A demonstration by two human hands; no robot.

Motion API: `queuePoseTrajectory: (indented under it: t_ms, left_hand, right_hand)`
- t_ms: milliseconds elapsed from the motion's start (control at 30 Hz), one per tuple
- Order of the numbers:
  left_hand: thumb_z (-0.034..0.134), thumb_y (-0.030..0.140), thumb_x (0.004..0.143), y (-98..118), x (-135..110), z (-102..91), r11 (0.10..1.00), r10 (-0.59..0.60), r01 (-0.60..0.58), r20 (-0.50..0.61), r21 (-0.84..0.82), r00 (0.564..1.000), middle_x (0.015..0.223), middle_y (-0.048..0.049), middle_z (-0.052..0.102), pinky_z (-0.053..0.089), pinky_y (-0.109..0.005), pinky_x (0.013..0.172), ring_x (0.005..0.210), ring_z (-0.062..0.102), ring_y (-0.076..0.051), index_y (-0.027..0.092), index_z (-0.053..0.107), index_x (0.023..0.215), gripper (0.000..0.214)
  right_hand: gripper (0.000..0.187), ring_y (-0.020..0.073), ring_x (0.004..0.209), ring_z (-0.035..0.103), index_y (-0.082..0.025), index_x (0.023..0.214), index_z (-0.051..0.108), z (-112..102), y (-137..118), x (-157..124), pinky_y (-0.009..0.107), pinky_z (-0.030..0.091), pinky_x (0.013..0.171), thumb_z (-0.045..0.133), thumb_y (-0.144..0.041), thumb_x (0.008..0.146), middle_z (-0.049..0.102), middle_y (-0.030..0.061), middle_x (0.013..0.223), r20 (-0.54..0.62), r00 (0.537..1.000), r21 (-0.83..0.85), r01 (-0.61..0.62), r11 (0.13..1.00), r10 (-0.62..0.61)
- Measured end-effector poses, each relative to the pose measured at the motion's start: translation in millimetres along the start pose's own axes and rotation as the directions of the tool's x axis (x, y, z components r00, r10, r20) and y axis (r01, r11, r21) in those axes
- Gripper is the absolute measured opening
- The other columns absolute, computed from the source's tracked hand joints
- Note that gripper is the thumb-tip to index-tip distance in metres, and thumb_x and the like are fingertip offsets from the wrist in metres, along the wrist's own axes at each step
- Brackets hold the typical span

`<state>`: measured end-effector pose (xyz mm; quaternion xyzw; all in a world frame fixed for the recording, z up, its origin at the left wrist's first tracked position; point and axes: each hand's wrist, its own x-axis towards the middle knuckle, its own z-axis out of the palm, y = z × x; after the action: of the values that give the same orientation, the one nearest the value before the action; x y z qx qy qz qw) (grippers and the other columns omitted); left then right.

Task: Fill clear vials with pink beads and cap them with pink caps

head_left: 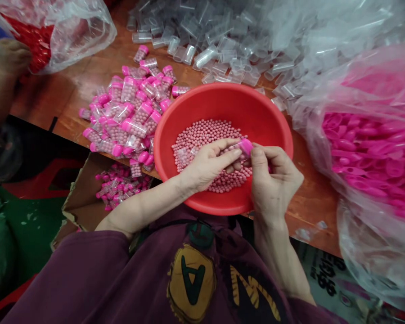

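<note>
My left hand (211, 163) is closed around a small clear plastic tube, whose pink cap (246, 146) points up to the right. At that cap, my right hand (273, 180) is closed too, its thumb and bent forefinger pinched at the cap's edge. A bit of pink shows under the right fingers; what it is, I cannot make out. Both hands hover over a red plastic bowl (222, 92). Inside it lie many small pink beads (202, 132), with some clear tubes (182, 157) among them at the left.
Capped tubes of pink beads (128, 108) are heaped left of the bowl, and more fill a cardboard box (83, 189) below. Clear tubes (205, 56) lie behind. A plastic bag of pink caps (367, 148) stands right. At far left, another person's hand (8, 56) is beside red pieces (37, 42).
</note>
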<state>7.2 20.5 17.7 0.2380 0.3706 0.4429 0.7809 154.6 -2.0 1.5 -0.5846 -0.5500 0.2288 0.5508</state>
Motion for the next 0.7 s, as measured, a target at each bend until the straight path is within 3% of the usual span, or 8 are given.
queuePoseTrajectory:
  t_ms: [67, 133, 200, 267, 333, 467, 600, 700]
  left_hand:
    - [0.08, 0.014, 0.1, 0, -2, 7.4, 0.999, 0.031, -0.03, -0.03, 0.042, 0.999, 0.085, 0.0012, 0.07, 0.055, -0.02, 0.073, 0.072, 0.064, -0.007, 0.015, 0.076, 0.11, 0.011]
    - [0.078, 0.011, 0.1, -1, -3, 13.2, 0.993, 0.07, -0.063, -0.062, 0.097, 0.996, 0.081, 0.0026, 0.069, 0.054, -0.019, 0.072, 0.069, 0.062, -0.007, 0.015, 0.075, 0.109, 0.011]
    - [0.077, 0.009, 0.1, 0, -3, 16.2, 0.992, 0.082, -0.073, -0.084, 0.105, 0.993, 0.08, 0.0033, 0.069, 0.055, -0.019, 0.07, 0.067, 0.062, -0.007, 0.016, 0.074, 0.11, 0.013]
    - [0.076, 0.01, 0.1, 1, -2, 16.1, 0.997, 0.053, -0.047, -0.093, 0.057, 0.994, 0.079, 0.003, 0.069, 0.055, -0.019, 0.068, 0.065, 0.063, -0.007, 0.016, 0.074, 0.11, 0.012]
    - [0.078, 0.013, 0.1, 3, -1, 13.9, 1.0, 0.006, -0.008, -0.086, -0.017, 0.996, 0.078, 0.0021, 0.07, 0.055, -0.019, 0.066, 0.064, 0.063, -0.007, 0.015, 0.075, 0.109, 0.01]
    - [0.092, 0.018, 0.09, 9, -1, 7.4, 0.996, 0.001, -0.005, -0.043, -0.092, 0.999, 0.084, 0.0002, 0.075, 0.055, -0.017, 0.065, 0.066, 0.064, -0.006, 0.015, 0.078, 0.107, 0.022]
    - [0.098, 0.025, 0.083, 11, -1, 1.5, 0.998, -0.001, 0.0, -0.026, -0.064, 1.0, 0.088, 0.0004, 0.078, 0.059, -0.023, 0.071, 0.069, 0.067, -0.009, 0.017, 0.08, 0.107, 0.031]
    - [0.099, 0.033, 0.082, 8, 0, -1.4, 0.999, -0.038, 0.038, 0.002, -0.021, 0.999, 0.089, 0.0002, 0.078, 0.059, -0.026, 0.073, 0.069, 0.066, -0.009, 0.018, 0.08, 0.107, 0.036]
  right_hand:
    - [0.027, 0.0164, 0.075, 0.072, -0.024, 0.096, 0.079, 1, 0, -3, 0.033, 0.06, 0.073, 0.074, -0.047, 0.107, 0.078, 0.0, 0.085, -0.002, 0.996, 0.018, -0.087, 0.996, 0.087]
    - [0.031, 0.0162, 0.073, 0.07, -0.024, 0.094, 0.077, 2, 0, -5, 0.033, 0.059, 0.07, 0.071, -0.051, 0.108, 0.076, -0.0005, 0.082, -0.018, 0.997, -0.031, -0.08, 0.996, 0.079]
    - [0.032, 0.0178, 0.076, 0.072, -0.023, 0.093, 0.076, 4, -2, -7, 0.034, 0.061, 0.071, 0.069, -0.049, 0.11, 0.077, 0.0016, 0.085, -0.065, 0.996, -0.135, 0.051, 0.989, -0.061]
    - [0.027, 0.0209, 0.085, 0.076, -0.022, 0.098, 0.078, 7, -4, -9, 0.039, 0.064, 0.079, 0.067, -0.042, 0.112, 0.079, 0.0054, 0.093, -0.094, 0.967, -0.221, 0.211, 0.952, -0.237]
    - [0.02, 0.0244, 0.095, 0.078, -0.022, 0.109, 0.08, 8, -6, -11, 0.044, 0.066, 0.088, 0.067, -0.036, 0.113, 0.08, 0.0083, 0.101, -0.068, 0.949, -0.231, 0.286, 0.93, -0.309]
    - [0.023, 0.0267, 0.108, 0.078, -0.027, 0.129, 0.08, -3, -10, -12, 0.048, 0.068, 0.098, 0.064, -0.032, 0.114, 0.08, 0.0094, 0.117, 0.07, 0.965, -0.157, 0.261, 0.953, -0.253]
    - [0.038, 0.0252, 0.113, 0.079, -0.034, 0.146, 0.074, -24, -2, -6, 0.05, 0.069, 0.101, 0.073, -0.035, 0.108, 0.08, 0.0061, 0.131, 0.243, 0.953, -0.013, 0.188, 0.982, -0.179]
    - [0.049, 0.0213, 0.09, 0.079, -0.041, 0.149, 0.067, -29, 9, 2, 0.041, 0.07, 0.079, 0.083, -0.039, 0.102, 0.081, 0.0028, 0.115, 0.082, 0.991, 0.127, 0.095, 0.987, -0.106]
